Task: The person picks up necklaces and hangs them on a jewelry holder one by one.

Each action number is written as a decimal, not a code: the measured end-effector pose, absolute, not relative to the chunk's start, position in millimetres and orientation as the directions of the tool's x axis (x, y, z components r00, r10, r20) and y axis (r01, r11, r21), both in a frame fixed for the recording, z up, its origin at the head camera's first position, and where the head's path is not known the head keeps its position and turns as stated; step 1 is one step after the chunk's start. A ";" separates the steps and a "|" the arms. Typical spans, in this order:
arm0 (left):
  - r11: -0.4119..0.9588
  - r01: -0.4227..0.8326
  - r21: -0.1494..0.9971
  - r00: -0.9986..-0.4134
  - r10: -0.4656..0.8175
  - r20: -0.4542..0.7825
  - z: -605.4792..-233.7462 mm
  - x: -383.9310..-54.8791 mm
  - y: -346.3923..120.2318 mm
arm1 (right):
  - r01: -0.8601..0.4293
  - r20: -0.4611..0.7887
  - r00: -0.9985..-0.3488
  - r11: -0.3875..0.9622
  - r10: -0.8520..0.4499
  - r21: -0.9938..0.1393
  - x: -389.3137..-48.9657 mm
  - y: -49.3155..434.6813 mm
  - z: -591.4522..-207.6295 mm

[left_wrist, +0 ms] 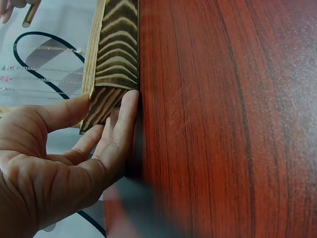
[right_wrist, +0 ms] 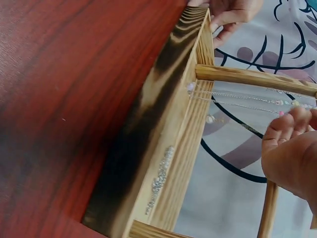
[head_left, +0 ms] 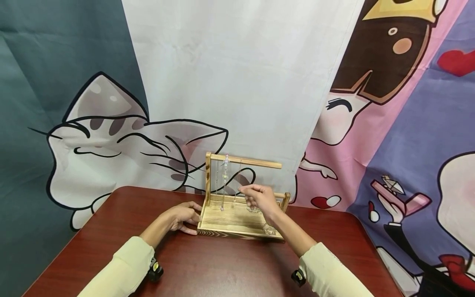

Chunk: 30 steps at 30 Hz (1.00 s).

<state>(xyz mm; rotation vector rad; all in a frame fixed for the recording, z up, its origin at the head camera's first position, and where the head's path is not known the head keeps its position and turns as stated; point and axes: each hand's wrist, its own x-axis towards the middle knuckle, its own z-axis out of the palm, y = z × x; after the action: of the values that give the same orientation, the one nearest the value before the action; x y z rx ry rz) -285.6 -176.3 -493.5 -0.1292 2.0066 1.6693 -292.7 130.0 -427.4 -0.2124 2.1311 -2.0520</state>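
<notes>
A wooden jewelry stand [head_left: 222, 226] with a shallow tray stands on the table. My left hand [head_left: 182, 217] grips the tray's left end; in the left wrist view its thumb [left_wrist: 69, 111] presses the rim while the fingers reach around the lower corner. Above the tray, my right hand [head_left: 259, 199] has thumb and index finger drawn together at a thin chain [head_left: 235, 197] hanging from the upper bar [head_left: 256, 161]. In the right wrist view this chain [right_wrist: 225, 120] runs up to the curled fingers. Left of it hangs a beaded chain [head_left: 224, 177].
Sparkling jewelry [head_left: 269, 229] lies at the tray's front right, with another piece [head_left: 254, 209] farther back. A lower bar [head_left: 281, 195] joins the right post. The red-brown table [head_left: 226, 264] meets a cartoon-printed cloth backdrop [head_left: 237, 82] behind the stand.
</notes>
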 end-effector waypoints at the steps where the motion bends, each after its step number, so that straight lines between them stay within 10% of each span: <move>1: 0.235 -0.390 0.890 -0.859 0.254 -0.444 -493.5 -285.6 -176.4 | 0.011 -0.023 -0.973 0.055 -0.231 -0.998 -291.5 129.9 -429.0; 16: 0.229 -0.393 0.891 -0.861 0.247 -0.443 -497.9 -286.1 -176.2 | -0.100 0.027 -0.937 0.193 -0.347 -0.976 -280.4 140.8 -466.1; 30: 0.234 -0.386 0.892 -0.865 0.245 -0.438 -497.2 -285.2 -175.9 | -0.089 0.032 -0.980 0.290 -0.194 -0.953 -284.5 165.3 -499.4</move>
<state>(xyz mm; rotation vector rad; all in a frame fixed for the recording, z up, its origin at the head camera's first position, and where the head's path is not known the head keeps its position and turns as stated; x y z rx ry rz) -285.2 -175.9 -497.2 -0.1288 2.0165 1.6753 -284.5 165.3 -499.4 -0.2696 2.4500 -1.7994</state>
